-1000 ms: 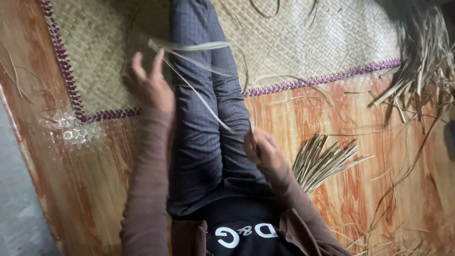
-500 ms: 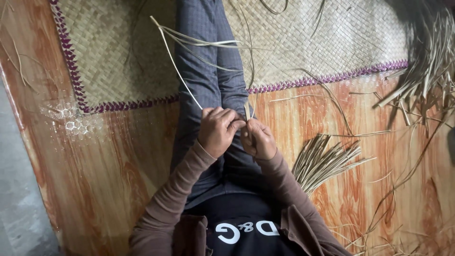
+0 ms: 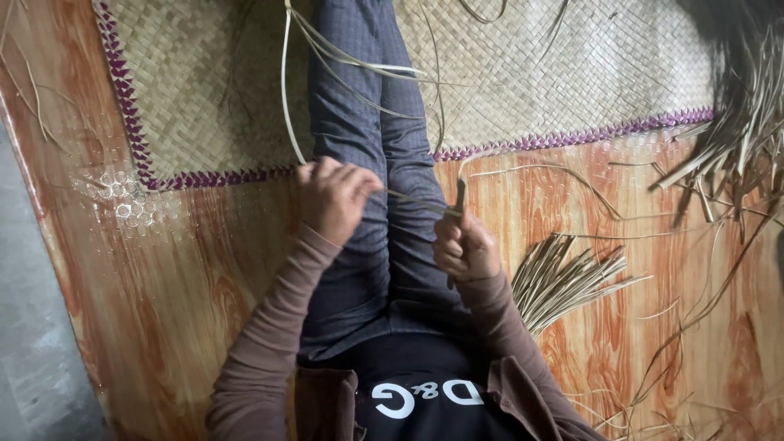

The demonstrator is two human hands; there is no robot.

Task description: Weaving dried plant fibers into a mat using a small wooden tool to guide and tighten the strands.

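Floor: glossy wood-grain sheet, orange-brown, running under everything; a grey strip along its left edge.
Woven mat: pale straw weave with a purple plaited border, spread across the top of the view, under the person's lower legs.
Legs: in blue-grey checked trousers, stretched forward from the lap onto the mat.
Loose pile of strips: dry, tangled, at the right edge, spilling off the mat onto the floor.
Bundle of cut strips: fanned out on the floor just beside the right forearm.
Left hand: fingers curled closed, pinching the long strip above the thigh.
Right hand: fist closed around a thin knife, blade upright.
Long strip: pale, looping up from the left hand over the mat.
Knife: slim blade meeting the strip between both hands.
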